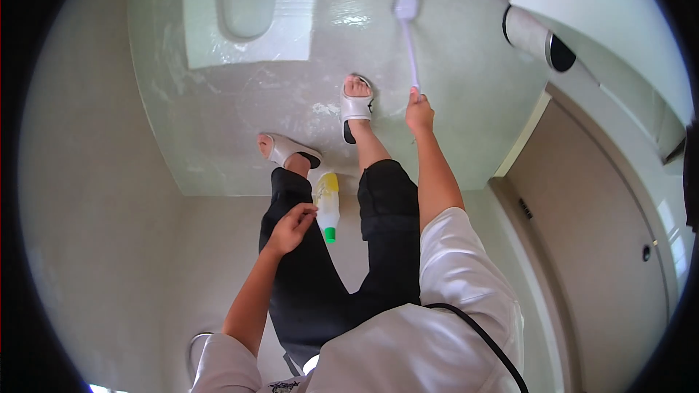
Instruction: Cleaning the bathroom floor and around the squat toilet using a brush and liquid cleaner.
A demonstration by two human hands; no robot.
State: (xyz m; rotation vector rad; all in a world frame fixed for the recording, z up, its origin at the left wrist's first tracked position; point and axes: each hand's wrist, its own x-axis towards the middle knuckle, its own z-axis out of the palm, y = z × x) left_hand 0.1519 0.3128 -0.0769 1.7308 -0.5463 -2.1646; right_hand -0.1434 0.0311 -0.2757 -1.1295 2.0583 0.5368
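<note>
Right hand (420,113): we see its fingers wrapped firmly around the handle end of the brush, with the thumb laid along the shaft and the arm stretched forward.
Brush (411,47): lilac and long-handled, it reaches away from us, ahead and to the right of the right foot, right of the squat toilet.
Brush head (407,4): it is blurred over the floor, so we cannot quite tell whether the bristles touch.
Left hand (290,229): we see it relaxed above the left thigh, fingers loosely bent and released, with the bottle just beyond the fingertips in our view.
Bottle (329,211): white and yellow with a green cap, it shows between the legs, the cap end nearer to us.
Squat toilet (290,47): white, with a ribbed strip along its right side, ahead and to the left.
Floor (466,80): grey-green and shiny, with whitish wet streaks around the feet.
Slippers (357,108): white with dark soles, one on each foot, the right one set further forward.
Clothes: we make out black trousers (389,196) and a white shirt (393,349), with a black cord (480,333) across it.
Door (604,247): brown, over to the right.
</note>
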